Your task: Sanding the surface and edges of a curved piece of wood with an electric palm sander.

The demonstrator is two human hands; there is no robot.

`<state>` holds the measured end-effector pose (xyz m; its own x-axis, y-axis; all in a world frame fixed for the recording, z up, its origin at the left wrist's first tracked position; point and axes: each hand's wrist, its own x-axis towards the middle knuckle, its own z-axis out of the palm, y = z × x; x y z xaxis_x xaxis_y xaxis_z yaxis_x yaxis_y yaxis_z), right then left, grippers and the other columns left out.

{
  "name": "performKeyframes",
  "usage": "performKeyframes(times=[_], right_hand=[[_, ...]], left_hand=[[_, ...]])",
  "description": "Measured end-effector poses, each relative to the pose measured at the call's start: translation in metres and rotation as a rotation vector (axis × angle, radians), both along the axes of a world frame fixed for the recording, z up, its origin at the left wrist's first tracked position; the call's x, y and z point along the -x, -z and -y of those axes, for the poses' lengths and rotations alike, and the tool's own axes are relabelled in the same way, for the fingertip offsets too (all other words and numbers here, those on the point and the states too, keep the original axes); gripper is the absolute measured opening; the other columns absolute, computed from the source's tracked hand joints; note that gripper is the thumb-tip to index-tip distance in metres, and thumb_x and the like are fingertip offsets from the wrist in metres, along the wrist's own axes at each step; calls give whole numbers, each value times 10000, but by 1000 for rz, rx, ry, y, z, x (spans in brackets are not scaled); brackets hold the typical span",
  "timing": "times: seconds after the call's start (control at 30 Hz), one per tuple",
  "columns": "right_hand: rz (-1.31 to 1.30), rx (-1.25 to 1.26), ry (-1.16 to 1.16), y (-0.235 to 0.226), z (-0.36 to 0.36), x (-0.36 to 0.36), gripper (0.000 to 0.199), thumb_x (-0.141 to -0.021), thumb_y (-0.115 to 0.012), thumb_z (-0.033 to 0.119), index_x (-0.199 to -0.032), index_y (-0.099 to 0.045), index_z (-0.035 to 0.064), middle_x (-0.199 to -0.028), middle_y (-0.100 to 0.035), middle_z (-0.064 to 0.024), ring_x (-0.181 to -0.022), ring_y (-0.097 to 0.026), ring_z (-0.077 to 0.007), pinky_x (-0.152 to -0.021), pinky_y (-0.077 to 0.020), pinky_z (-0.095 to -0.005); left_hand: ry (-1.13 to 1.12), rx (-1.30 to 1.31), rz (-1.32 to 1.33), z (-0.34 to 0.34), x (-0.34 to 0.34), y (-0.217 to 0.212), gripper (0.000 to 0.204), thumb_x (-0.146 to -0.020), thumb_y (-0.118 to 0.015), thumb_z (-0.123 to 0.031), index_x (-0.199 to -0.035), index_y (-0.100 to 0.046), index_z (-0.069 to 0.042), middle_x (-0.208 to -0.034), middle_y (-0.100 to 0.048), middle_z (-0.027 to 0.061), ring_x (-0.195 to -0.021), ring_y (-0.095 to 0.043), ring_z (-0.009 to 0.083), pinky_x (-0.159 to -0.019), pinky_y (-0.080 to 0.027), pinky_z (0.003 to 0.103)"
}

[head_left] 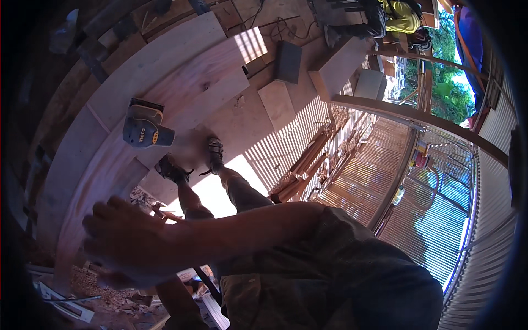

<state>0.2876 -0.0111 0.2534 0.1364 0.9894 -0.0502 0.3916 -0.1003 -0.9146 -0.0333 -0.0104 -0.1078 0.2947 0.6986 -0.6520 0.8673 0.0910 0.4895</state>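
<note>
The person's right grip [129,242] is released, with the thumb apart from the fingers, near the closer end of a long reddish board [190,82]; whether it touches the board cannot be told. The left grip is hidden, so its state cannot be told. A black sander [144,125] rests upon the board. Farther lies a dark box-shaped object [287,61], whose inside is not visible.

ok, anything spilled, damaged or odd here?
Wood shavings lie strewn at lower left, so that patch looks messy. The sander sits unheld on the long board; whether it's running, I can't tell. No clear damage.
</note>
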Motion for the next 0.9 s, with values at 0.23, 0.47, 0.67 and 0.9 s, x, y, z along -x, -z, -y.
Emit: performKeyframes(times=[0.23, 0.47, 0.67, 0.9], right_hand=[[-772, -864, 122, -92, 108, -37, 127, -884, -570, 90, -802, -598, -3, -758, -556, -137, -677, -546, -281, -596, -446, -389], [-921, -96, -372, -37, 163, -103, 573, -786, -722, 369, -1193, -547, 5, -972, -553, -140, -912, -575, -253, -735, -496, -369], [54, 199, 347, 81, 174, -85, 486, -822, -700, 208, -1222, -502, 16, -992, -543, -159, -863, -597, -251, -722, -517, -355], [496, 329, 475, 149, 69, -50, 909, -682, -771, 346, -1404, -246, 171, -1145, -431, -260, -995, -524, -433, -796, -460, -517]], left_hand=[[391, 64, 128, 134, -90, -46, 327, -917, -506, -203, -1176, -527, -5, -1181, -549, 220, -985, -563, 327, -843, -468, 386], [-80, 274, 299, 212, -15, -134, 340, -932, -513, -125, -1225, -531, 46, -1032, -611, 119, -935, -568, 128, -813, -449, 236], [-778, 826, -230, 247, -38, -213, 452, -987, -406, -384, -1202, -556, -16, -1147, -608, 123, -1039, -582, 199, -908, -459, 330], [-993, 1170, 66, 239, -28, -223, 671, -955, -361, -556, -1304, -468, 7, -1226, -579, 125, -1067, -569, 252, -900, -448, 334]])
